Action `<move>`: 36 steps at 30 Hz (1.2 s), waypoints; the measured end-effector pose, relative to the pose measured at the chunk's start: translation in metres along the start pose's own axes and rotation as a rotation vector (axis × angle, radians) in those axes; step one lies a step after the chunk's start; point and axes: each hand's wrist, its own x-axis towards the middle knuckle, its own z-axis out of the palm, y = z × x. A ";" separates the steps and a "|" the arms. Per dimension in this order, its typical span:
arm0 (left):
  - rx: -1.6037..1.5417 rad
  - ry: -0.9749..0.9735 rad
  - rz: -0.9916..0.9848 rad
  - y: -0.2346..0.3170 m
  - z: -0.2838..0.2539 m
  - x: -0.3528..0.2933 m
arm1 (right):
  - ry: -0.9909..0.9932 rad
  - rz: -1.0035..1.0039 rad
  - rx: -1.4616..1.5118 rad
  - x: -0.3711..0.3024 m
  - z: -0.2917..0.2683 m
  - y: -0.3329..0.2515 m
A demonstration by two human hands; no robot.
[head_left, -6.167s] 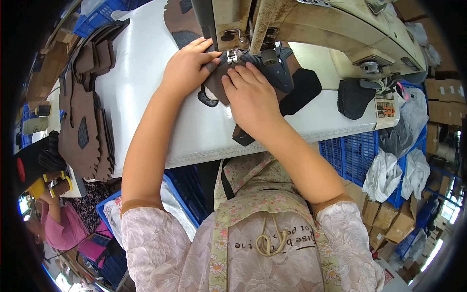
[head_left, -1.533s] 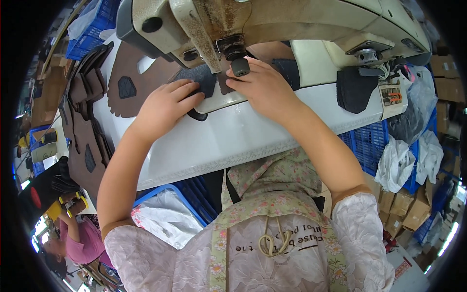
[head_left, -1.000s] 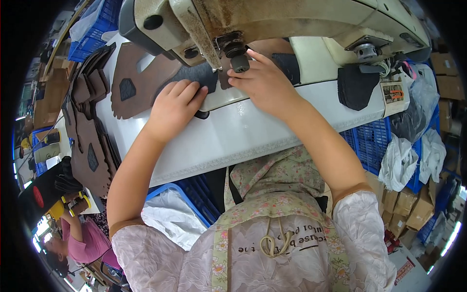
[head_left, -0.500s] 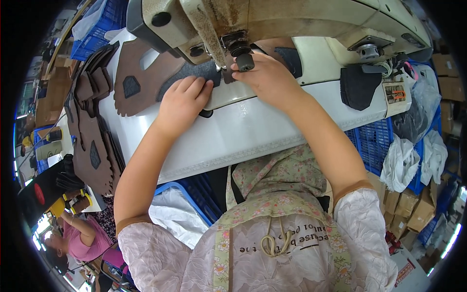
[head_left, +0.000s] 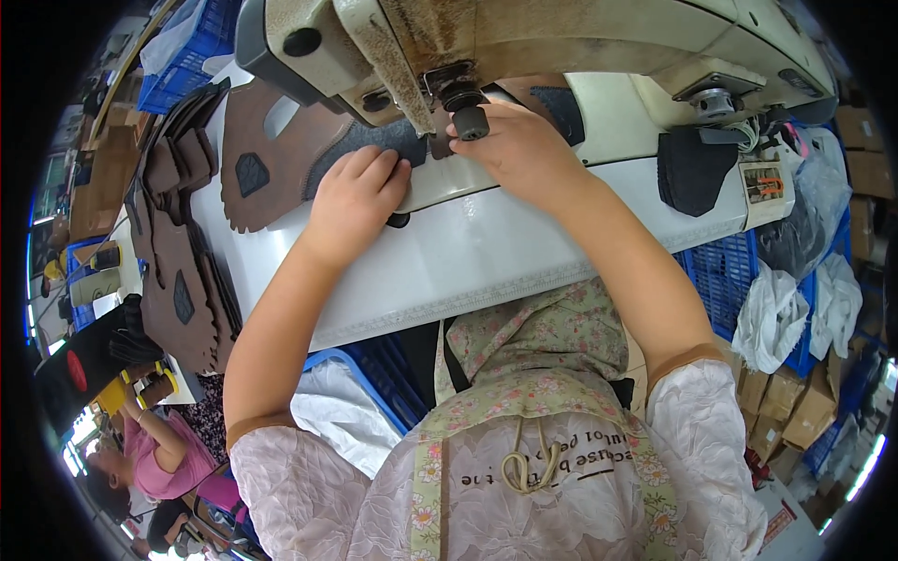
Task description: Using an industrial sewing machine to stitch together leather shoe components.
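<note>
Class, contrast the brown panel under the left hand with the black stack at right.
The brown panel is larger than the black stack. The brown panel has an opening; the black stack shows none. The left hand covers part of the brown panel; the black stack lies untouched. Both rest on the white table.

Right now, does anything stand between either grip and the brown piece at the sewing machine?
Nothing visible blocks the left grip, resting on the dark grey strip of the brown piece. The right grip reaches brown material; a black knob overlaps its fingers in view.
</note>
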 end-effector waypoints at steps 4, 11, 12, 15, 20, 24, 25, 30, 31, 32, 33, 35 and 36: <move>0.013 0.001 -0.016 0.000 0.000 0.002 | -0.015 -0.033 -0.024 0.003 0.000 0.002; 0.028 -0.038 -0.051 0.000 0.002 0.005 | 0.008 -0.020 -0.051 0.003 0.004 0.003; 0.034 -0.051 -0.053 0.000 0.002 0.005 | 0.007 -0.021 -0.051 0.003 0.003 0.003; 0.052 -0.050 -0.053 0.001 0.004 0.006 | -0.003 -0.100 -0.125 0.002 0.003 0.005; 0.081 -0.037 -0.063 -0.002 0.007 0.007 | -0.004 -0.085 -0.181 0.003 0.004 0.005; 0.098 -0.002 -0.068 -0.005 0.011 0.008 | 0.012 -0.035 -0.179 0.005 0.007 0.005; 0.104 0.000 -0.073 -0.006 0.012 0.008 | 0.015 -0.048 -0.186 0.007 0.007 0.006; 0.108 0.016 -0.099 -0.007 0.014 0.010 | 0.056 0.007 -0.139 0.011 0.009 0.004; 0.098 0.008 -0.114 -0.007 0.014 0.011 | 0.002 0.054 -0.165 0.011 0.008 0.003; 0.098 0.008 -0.114 -0.008 0.016 0.011 | -0.051 0.100 -0.192 0.011 0.008 0.003; 0.099 0.002 -0.123 -0.008 0.016 0.011 | -0.051 0.098 -0.190 0.012 0.008 0.003; 0.103 -0.006 -0.133 -0.008 0.018 0.010 | 0.006 0.095 -0.158 0.014 0.009 0.001; 0.106 -0.003 -0.141 -0.008 0.019 0.011 | 0.008 0.094 -0.158 0.014 0.009 0.002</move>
